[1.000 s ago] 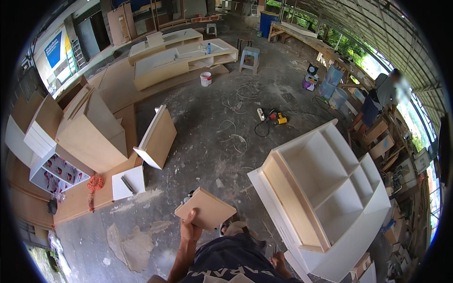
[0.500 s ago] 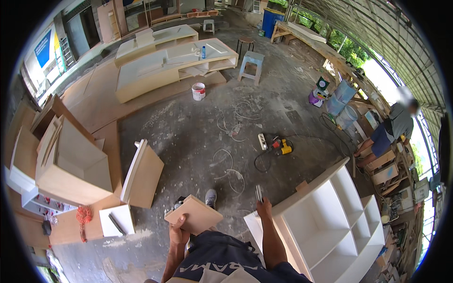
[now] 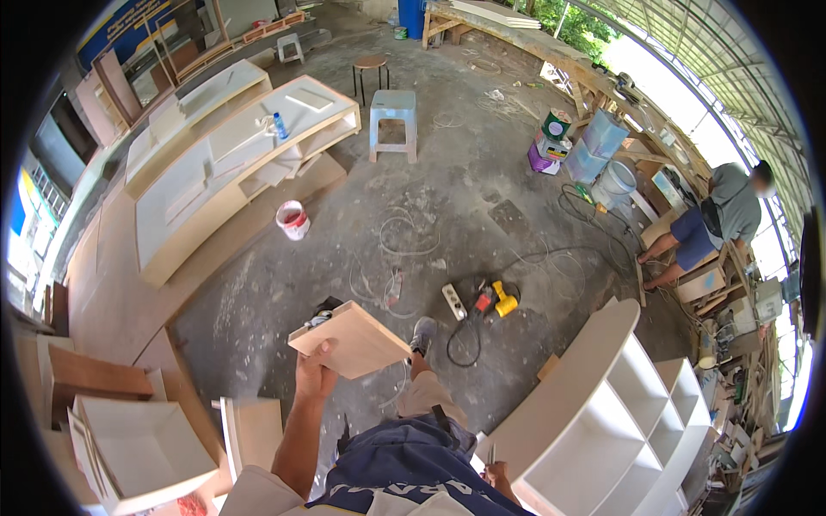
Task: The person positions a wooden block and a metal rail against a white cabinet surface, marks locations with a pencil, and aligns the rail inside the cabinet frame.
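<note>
The plywood panel [image 3: 351,339] rides flat in the left hand [image 3: 315,376], gripped at its near edge above the dusty concrete floor [image 3: 447,172]; keeping it level would avoid clipping the white shelf unit [image 3: 619,413]. The right hand [image 3: 496,471] pinches a thin tool. A blue sign [image 3: 129,26] hangs top left; green can [image 3: 557,124] far right.

The left hand [image 3: 315,375] grips a small plywood panel [image 3: 351,339] by its near edge, holding it roughly flat above the dusty concrete floor [image 3: 447,198]. The right hand [image 3: 497,472], low beside the white shelf unit [image 3: 615,421], pinches a thin metal piece. A power strip [image 3: 453,302] and a yellow power tool [image 3: 499,299] lie ahead, a red-and-white bucket [image 3: 293,219] farther left, and a grey plastic stool [image 3: 394,123] beyond.
</note>
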Motion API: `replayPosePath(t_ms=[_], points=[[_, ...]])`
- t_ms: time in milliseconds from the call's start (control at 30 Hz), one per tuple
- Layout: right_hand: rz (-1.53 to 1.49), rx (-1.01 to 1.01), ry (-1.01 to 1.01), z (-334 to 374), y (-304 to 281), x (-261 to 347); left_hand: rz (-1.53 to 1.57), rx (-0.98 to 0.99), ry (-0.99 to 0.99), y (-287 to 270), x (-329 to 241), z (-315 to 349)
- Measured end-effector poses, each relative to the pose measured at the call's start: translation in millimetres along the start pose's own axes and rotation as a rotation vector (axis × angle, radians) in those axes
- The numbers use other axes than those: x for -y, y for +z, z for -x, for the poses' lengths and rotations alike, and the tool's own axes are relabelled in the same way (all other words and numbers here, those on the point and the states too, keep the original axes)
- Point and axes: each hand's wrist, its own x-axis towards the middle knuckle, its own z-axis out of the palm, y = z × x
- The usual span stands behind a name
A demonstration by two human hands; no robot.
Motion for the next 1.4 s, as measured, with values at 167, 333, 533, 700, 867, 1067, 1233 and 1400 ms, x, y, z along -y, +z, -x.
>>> replayPosePath(t_ms=[167,333,533,700,867,1067,1233,1400], points=[[0.150,0.041,-0.012,-75.9,56.6,156.0,0.062,-0.003,-0.032,63.5,50.6,-154.5],[0.399,0.016,-0.423,-180.4,86.5,457.6,0.114,-0.067,-0.136,132.6,82.7,-280.0],[0.441,-0.181,-1.125,-187.2,174.9,829.9,0.097,-0.162,-0.233,153.8,99.1,-419.2],[0.396,-0.044,-1.098,-247.8,225.3,992.8,0.064,-0.206,-0.229,173.3,123.0,-571.6],[0.748,-0.114,-0.589,-350.5,179.9,1031.6,-0.082,-0.005,-0.093,217.3,145.8,-776.3],[0.052,-0.110,-0.163,-297.0,170.5,1074.7,0.082,-0.020,-0.078,299.5,124.1,-1005.0],[0.099,-0.093,0.042,-381.2,192.3,1110.8,0.111,0.026,-0.110,333.6,153.9,-1175.0],[0.499,0.002,-0.121,-467.4,224.3,1283.7,0.181,-0.057,-0.134,364.2,194.3,-1317.9]])
